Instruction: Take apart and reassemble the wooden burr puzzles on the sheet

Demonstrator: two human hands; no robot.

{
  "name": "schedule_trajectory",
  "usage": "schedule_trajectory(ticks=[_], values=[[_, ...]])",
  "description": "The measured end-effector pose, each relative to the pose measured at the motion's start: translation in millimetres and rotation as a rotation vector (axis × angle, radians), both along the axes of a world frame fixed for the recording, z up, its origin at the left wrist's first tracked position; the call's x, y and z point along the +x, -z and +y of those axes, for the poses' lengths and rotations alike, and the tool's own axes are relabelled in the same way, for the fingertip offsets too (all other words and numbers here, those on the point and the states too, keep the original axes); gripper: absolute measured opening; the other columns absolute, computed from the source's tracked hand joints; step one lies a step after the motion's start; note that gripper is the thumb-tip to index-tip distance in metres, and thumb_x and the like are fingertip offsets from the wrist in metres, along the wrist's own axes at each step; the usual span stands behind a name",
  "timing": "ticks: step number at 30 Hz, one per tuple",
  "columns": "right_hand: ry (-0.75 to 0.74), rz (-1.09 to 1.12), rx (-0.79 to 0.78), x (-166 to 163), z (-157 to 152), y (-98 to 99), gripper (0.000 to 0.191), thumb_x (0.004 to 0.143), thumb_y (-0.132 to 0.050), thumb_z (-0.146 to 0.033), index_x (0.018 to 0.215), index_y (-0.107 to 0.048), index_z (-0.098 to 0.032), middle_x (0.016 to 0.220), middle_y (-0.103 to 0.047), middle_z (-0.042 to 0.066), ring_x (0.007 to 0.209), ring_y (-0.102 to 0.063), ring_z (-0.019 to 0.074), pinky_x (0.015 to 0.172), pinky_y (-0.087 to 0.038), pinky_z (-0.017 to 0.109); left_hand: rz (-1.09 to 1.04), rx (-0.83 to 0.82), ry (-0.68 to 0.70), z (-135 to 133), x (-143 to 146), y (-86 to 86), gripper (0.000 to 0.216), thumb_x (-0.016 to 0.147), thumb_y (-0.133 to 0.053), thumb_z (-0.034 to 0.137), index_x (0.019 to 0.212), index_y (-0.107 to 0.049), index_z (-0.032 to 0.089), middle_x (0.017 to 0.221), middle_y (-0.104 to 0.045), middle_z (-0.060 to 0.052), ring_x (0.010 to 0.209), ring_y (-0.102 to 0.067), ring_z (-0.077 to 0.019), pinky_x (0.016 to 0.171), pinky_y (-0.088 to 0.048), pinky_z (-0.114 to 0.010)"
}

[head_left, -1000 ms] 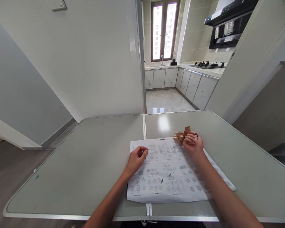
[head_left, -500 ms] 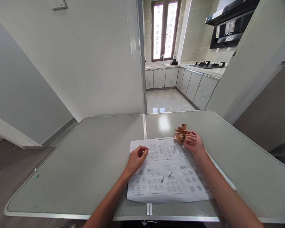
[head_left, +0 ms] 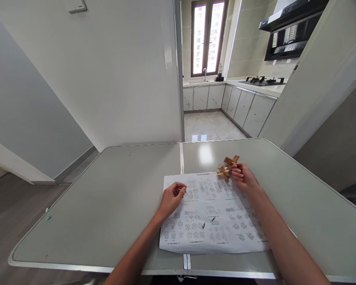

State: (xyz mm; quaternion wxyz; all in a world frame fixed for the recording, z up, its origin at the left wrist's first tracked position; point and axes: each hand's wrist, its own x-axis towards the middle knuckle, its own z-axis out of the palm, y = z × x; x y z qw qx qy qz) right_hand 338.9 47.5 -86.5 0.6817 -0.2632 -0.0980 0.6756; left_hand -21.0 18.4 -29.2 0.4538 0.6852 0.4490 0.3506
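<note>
Over the top left of a printed paper sheet (head_left: 207, 221) is my left hand (head_left: 172, 198), its fingers loosely curled, with a gap to the thumb and nothing seen in it. My right hand (head_left: 243, 176) is closed, pinching a brown wooden cross-shaped puzzle (head_left: 231, 160) at the sheet's upper right corner. Its fingers cover the lower part of that puzzle. Just left of these fingers a lighter wooden star-shaped puzzle (head_left: 223, 172) rests at the paper's top edge. Small line drawings of puzzles fill the sheet, with two dark check marks on it.
The grey-green folding table (head_left: 106, 206) has a metal seam down its middle and a metal rim. A small teal bit (head_left: 48, 218) lies near its left edge. Past the far edge stand a white wall (head_left: 130, 79) and a kitchen with cabinets (head_left: 237, 103).
The brown cross-shaped puzzle has turned in my right hand, from upright to a slanted cross. My left hand stays about where it was, and the view has shifted slightly.
</note>
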Motion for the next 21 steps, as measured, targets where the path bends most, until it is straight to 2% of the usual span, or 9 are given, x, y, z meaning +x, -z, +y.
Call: schedule_trajectory(ticks=[5, 7, 9, 11, 15, 18, 21], values=[[0.201, -0.214, 0.036, -26.6, -6.6, -13.9, 0.023, 0.093, -0.067, -0.033, 0.076, -0.058, -0.020, 0.043, -0.053, -0.007, 0.029, -0.040, 0.0065, 0.023, -0.027, 0.013, -0.005, -0.008, -0.003, -0.3, -0.6, 0.4, 0.032, 0.091, -0.062, 0.051, 0.095, -0.070, 0.020, 0.080, -0.066, -0.002, 0.070, -0.059, -0.0164, 0.068, -0.048, -0.028], [0.375, -0.597, 0.082, -43.6, -13.6, -23.8, 0.029, 0.093, -0.069, -0.039, 0.074, -0.062, -0.019, 0.044, -0.053, -0.005, 0.031, -0.040, 0.0060, 0.026, -0.029, 0.013, -0.002, -0.007, -0.002, -0.5, -1.2, 1.3, 0.032, 0.092, -0.061, 0.051, 0.096, -0.070, 0.020, 0.080, -0.066, -0.002, 0.071, -0.059, -0.0162, 0.068, -0.048, -0.027], [0.380, -0.863, 0.143, -64.0, -21.3, -33.8, 0.038, 0.094, -0.066, -0.049, 0.072, -0.064, -0.018, 0.046, -0.055, -0.003, 0.034, -0.042, 0.0070, 0.029, -0.032, 0.016, -0.005, -0.008, -0.003, -1.0, -1.5, 1.6, 0.033, 0.093, -0.060, 0.051, 0.096, -0.070, 0.020, 0.081, -0.066, -0.002, 0.072, -0.059, -0.0162, 0.068, -0.048, -0.027], [0.306, -1.023, 0.217, -86.0, -28.5, -41.4, 0.048, 0.098, -0.056, -0.058, 0.073, -0.065, -0.019, 0.047, -0.054, -0.003, 0.035, -0.041, 0.0072, 0.033, -0.035, 0.018, -0.018, -0.009, -0.006, -1.7, -1.4, 1.0, 0.034, 0.094, -0.059, 0.052, 0.097, -0.069, 0.020, 0.084, -0.067, -0.003, 0.074, -0.060, -0.0162, 0.069, -0.048, -0.027], [0.029, -1.164, 0.364, -127.3, -41.3, -45.2, 0.054, 0.101, -0.046, -0.063, 0.076, -0.064, -0.018, 0.050, -0.059, -0.002, 0.034, -0.044, 0.0081, 0.037, -0.036, 0.021, -0.062, -0.014, -0.040, -1.8, -0.4, -1.3, 0.039, 0.094, -0.061, 0.056, 0.106, -0.067, 0.020, 0.101, -0.070, -0.006, 0.082, -0.063, -0.0171, 0.073, -0.050, -0.028], [-0.148, -1.226, 0.437, -150.0, -50.9, -42.8, 0.054, 0.104, -0.040, -0.061, 0.079, -0.063, -0.019, 0.051, -0.060, -0.002, 0.035, -0.046, 0.0088, 0.041, -0.038, 0.022, -0.173, -0.048, -0.023, -0.2, -0.3, -1.9, 0.048, 0.090, -0.066, 0.058, 0.119, -0.062, 0.021, 0.125, -0.067, -0.011, 0.104, -0.066, -0.0221, 0.089, -0.052, -0.033], [-0.242, -1.282, 0.506, -163.1, -58.8, -41.5, 0.052, 0.106, -0.038, -0.057, 0.081, -0.063, -0.019, 0.054, -0.061, -0.003, 0.037, -0.047, 0.0090, 0.046, -0.041, 0.023, -0.286, -0.104, 0.049, 0.6, -0.9, -3.5, 0.058, 0.087, -0.071, 0.059, 0.129, -0.058, 0.022, 0.142, -0.060, -0.015, 0.128, -0.060, -0.0279, 0.106, -0.047, -0.040]])
